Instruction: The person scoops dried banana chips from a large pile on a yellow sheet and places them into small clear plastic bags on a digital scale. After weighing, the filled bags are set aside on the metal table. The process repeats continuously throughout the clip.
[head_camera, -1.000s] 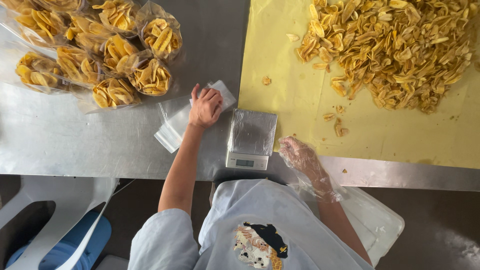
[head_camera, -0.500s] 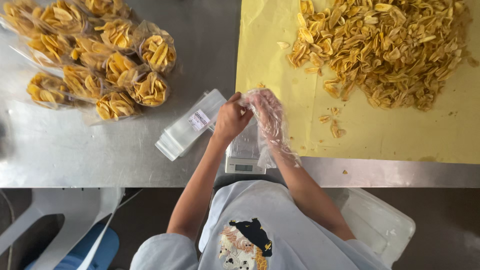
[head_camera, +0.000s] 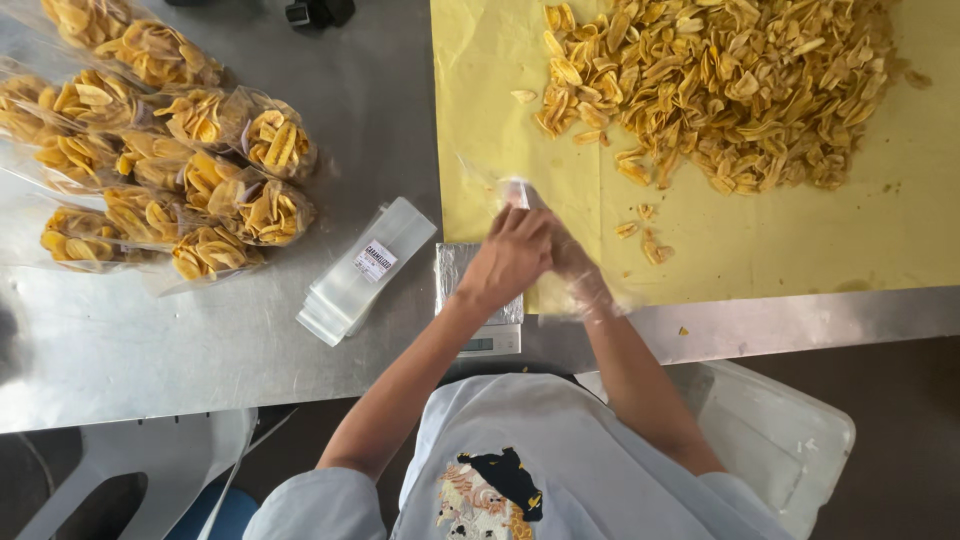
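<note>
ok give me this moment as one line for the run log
left hand: holding clear bag | right hand: gloved, on same bag | below: scale | ahead: chip pile on yellow sheet

Two hands: left hand (head_camera: 508, 262), right hand (head_camera: 575, 272). One scale (head_camera: 478, 300), one stack of empty clear bags (head_camera: 366, 270), one chip heap (head_camera: 715, 85), one yellow sheet (head_camera: 760, 240).

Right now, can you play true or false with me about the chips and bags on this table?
1. The loose chips lie on a yellow sheet. True.
2. The filled bags sit right of the chips. False: they sit left, on bare metal.
3. Both hands, left hand and right hand, meet at a clear empty bag. True.
4. The scale carries a heap of chips. False: no chips show on it.
</note>
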